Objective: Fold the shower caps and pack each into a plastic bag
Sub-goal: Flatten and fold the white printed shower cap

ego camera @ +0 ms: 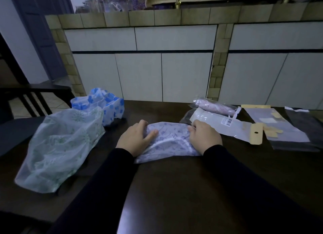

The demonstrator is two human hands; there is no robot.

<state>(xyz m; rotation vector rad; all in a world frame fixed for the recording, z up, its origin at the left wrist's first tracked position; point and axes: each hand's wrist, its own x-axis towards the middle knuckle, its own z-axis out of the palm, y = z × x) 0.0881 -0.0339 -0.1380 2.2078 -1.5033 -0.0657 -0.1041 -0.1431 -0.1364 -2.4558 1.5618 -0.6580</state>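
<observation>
Lilac-print shower cap (167, 143) pinched by left hand (135, 137) & right hand (203, 137); fingertips partly hidden.

You've got a pale blue-printed cap (167, 143), green-flowered cap (59, 146), bright blue-flowered cap (103, 102), all on your dark brown table (174, 190)

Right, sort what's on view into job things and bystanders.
Job:
- purple cap, under left hand and right hand
- green cap
- blue cap
- pink packed cap
- plastic bags

Bystanders:
- table
- chair
- tiled counter
</observation>
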